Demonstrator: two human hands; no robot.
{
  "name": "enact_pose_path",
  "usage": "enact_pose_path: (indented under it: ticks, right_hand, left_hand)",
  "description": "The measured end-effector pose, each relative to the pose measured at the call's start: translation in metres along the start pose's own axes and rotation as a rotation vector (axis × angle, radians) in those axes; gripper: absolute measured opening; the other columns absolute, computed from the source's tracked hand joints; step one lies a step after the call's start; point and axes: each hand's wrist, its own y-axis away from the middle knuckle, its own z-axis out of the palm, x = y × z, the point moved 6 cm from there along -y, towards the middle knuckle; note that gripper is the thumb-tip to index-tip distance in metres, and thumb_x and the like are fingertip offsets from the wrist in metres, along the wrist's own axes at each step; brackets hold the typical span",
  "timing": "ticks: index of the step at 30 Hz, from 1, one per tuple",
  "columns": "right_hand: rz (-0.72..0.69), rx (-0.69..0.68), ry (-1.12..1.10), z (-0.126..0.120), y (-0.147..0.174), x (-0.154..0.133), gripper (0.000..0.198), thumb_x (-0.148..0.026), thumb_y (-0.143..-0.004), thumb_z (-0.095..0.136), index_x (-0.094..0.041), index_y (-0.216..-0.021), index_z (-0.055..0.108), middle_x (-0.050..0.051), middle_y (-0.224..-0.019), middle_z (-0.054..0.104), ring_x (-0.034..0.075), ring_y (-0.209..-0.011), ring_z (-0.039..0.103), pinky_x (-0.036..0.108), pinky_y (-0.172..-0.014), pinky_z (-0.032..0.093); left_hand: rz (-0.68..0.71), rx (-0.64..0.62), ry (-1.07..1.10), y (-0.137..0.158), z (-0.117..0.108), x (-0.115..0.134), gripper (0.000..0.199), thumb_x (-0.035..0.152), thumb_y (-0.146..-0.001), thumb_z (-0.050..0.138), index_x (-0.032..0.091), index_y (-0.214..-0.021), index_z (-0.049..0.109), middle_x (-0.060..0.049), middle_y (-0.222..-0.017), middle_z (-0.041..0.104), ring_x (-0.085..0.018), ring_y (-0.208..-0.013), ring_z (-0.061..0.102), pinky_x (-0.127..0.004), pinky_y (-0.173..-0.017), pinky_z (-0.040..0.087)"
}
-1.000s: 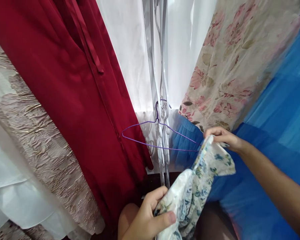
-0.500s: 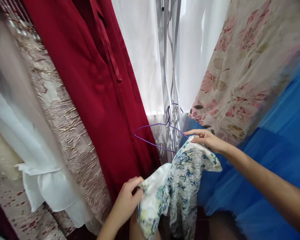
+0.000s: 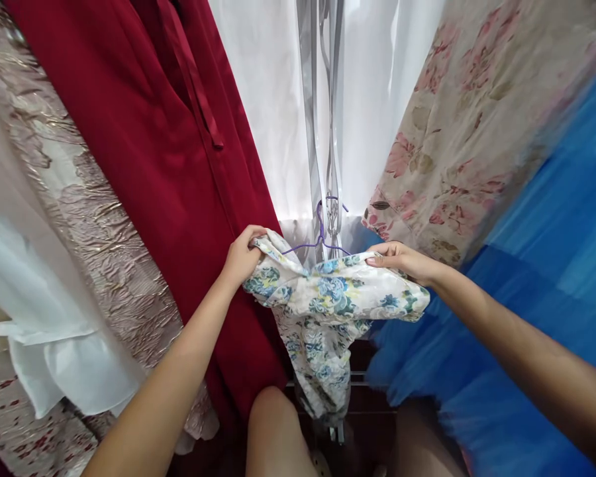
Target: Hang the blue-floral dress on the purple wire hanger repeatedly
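A small white dress [image 3: 332, 291] with blue, green and yellow flowers hangs between my two hands. At its left shoulder, my left hand [image 3: 248, 250] is closed on the cloth. My right hand [image 3: 400, 258] pinches the neckline on the other side, thumb on top. A purple wire hanger [image 3: 321, 228] stands behind the dress, its hook up by some white straps. Both its arms run down into the neckline, and its lower part is hidden by the cloth.
Long garments hang all round: a dark red dress [image 3: 179, 165] and a textured pinkish one [image 3: 89, 185] at left, white cloth [image 3: 253, 86] with grey-white straps [image 3: 314, 99] behind. At right are a beige floral garment [image 3: 442, 152] and blue tulle [image 3: 516, 298]. My knee [image 3: 275, 424] is below.
My left hand has risen with its side of the dress, bringing the cloth over the hanger's left arm, which was bare before. My right hand keeps its hold. The view has shifted slightly.
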Motion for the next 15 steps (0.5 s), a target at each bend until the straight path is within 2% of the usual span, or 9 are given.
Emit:
enact_pose_path:
  ticks: [2, 4, 5, 7, 10, 12, 15]
  right_hand:
    - [0.043, -0.030, -0.107, 0.002, 0.002, 0.007, 0.028, -0.031, -0.078, 0.078, -0.015, -0.101, 0.074, 0.005, -0.085, 0.078, 0.016, -0.069, 0.072, 0.023, -0.062, 0.057]
    - [0.083, -0.027, -0.210, 0.002, 0.002, 0.020, 0.033, -0.028, -0.077, 0.078, -0.016, -0.107, 0.072, 0.006, -0.091, 0.078, 0.018, -0.075, 0.074, 0.026, -0.069, 0.059]
    - [0.100, -0.007, -0.255, 0.001, 0.002, 0.029, 0.033, -0.029, -0.078, 0.078, -0.015, -0.106, 0.072, 0.007, -0.091, 0.078, 0.018, -0.075, 0.074, 0.027, -0.071, 0.059]
    - [0.115, 0.052, -0.318, -0.004, 0.001, 0.047, 0.029, -0.033, -0.079, 0.076, -0.014, -0.102, 0.072, 0.007, -0.088, 0.078, 0.019, -0.075, 0.074, 0.028, -0.074, 0.059]
    - [0.100, 0.115, -0.353, -0.008, -0.003, 0.062, 0.024, -0.031, -0.074, 0.080, -0.016, -0.092, 0.072, 0.003, -0.083, 0.077, 0.018, -0.074, 0.073, 0.030, -0.077, 0.058]
    - [0.079, 0.091, -0.315, -0.002, -0.007, 0.059, 0.022, -0.027, -0.071, 0.080, -0.016, -0.088, 0.071, 0.001, -0.080, 0.075, 0.017, -0.071, 0.072, 0.029, -0.075, 0.058]
    - [-0.009, 0.052, -0.129, 0.015, -0.013, 0.041, 0.014, -0.030, -0.078, 0.071, -0.019, -0.088, 0.070, -0.001, -0.080, 0.072, 0.017, -0.072, 0.069, 0.028, -0.073, 0.056]
  left_hand:
    - [-0.007, -0.066, 0.245, -0.004, 0.014, 0.009, 0.053, 0.018, -0.083, 0.054, 0.019, -0.135, 0.043, -0.011, -0.127, 0.063, -0.019, -0.097, 0.066, -0.031, -0.085, 0.052]
    - [-0.057, -0.038, 0.398, 0.001, 0.021, 0.005, 0.066, 0.026, -0.083, 0.060, 0.020, -0.143, 0.034, -0.014, -0.131, 0.059, -0.017, -0.089, 0.067, -0.031, -0.080, 0.053]
    - [-0.080, -0.003, 0.405, 0.006, 0.022, 0.001, 0.065, 0.031, -0.084, 0.061, 0.020, -0.142, 0.035, -0.015, -0.131, 0.058, -0.016, -0.088, 0.067, -0.030, -0.080, 0.053]
    - [-0.107, 0.016, 0.378, 0.018, 0.024, -0.009, 0.051, 0.039, -0.087, 0.060, 0.015, -0.131, 0.049, -0.014, -0.122, 0.062, -0.018, -0.092, 0.065, -0.030, -0.082, 0.052]
    - [-0.097, -0.059, 0.332, 0.035, 0.027, -0.016, 0.035, 0.044, -0.089, 0.058, 0.013, -0.102, 0.066, -0.009, -0.099, 0.069, -0.020, -0.089, 0.064, -0.028, -0.079, 0.050]
    - [-0.089, -0.077, 0.321, 0.043, 0.028, -0.015, 0.034, 0.045, -0.089, 0.058, 0.014, -0.099, 0.069, -0.006, -0.091, 0.070, -0.020, -0.084, 0.063, -0.027, -0.075, 0.049]
    - [-0.080, -0.072, 0.304, 0.051, 0.029, -0.010, 0.037, 0.045, -0.091, 0.055, 0.014, -0.104, 0.070, -0.007, -0.095, 0.072, -0.021, -0.088, 0.064, -0.027, -0.076, 0.050]
